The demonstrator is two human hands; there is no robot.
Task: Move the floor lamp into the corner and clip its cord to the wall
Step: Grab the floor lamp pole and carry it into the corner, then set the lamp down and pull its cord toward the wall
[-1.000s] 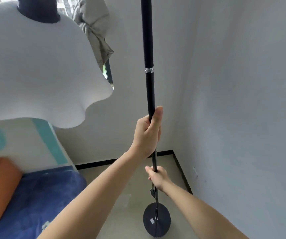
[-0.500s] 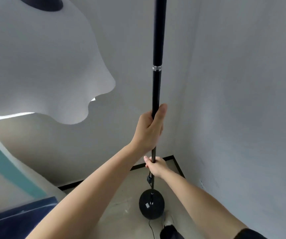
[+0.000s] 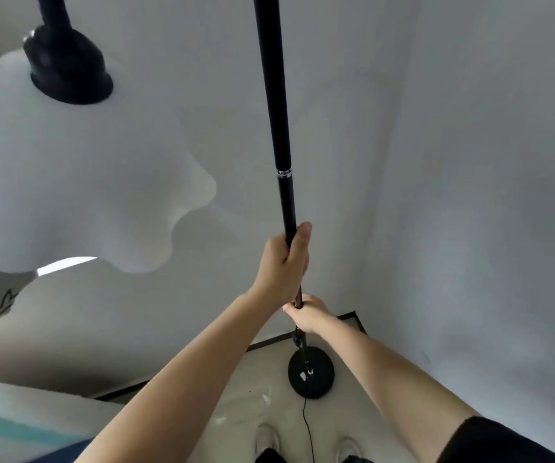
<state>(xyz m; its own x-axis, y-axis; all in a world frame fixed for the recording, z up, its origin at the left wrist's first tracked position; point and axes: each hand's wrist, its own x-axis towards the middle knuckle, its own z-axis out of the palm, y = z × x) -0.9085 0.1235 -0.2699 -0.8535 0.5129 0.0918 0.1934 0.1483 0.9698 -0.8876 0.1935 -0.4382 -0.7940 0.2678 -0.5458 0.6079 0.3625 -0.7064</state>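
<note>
The floor lamp's black pole (image 3: 278, 111) rises upright through the middle of the view. Its round black base (image 3: 311, 375) sits on the floor close to the corner of two white walls. The wavy white shade (image 3: 79, 182) hangs at the upper left on a black socket. My left hand (image 3: 284, 265) is closed around the pole at mid height. My right hand (image 3: 308, 312) grips the pole just below it. A thin black cord (image 3: 307, 426) runs from the base back along the floor between my shoes.
White walls meet at the corner (image 3: 356, 312), edged by a dark skirting strip (image 3: 269, 342). A white and teal surface (image 3: 9, 416) lies at the lower left. My two shoes (image 3: 266, 439) stand on the pale floor near the base.
The lamp base has moved further toward the corner, and I have stepped closer. Both hands keep the same grip on the pole. The blue bed and orange object have left the view.
</note>
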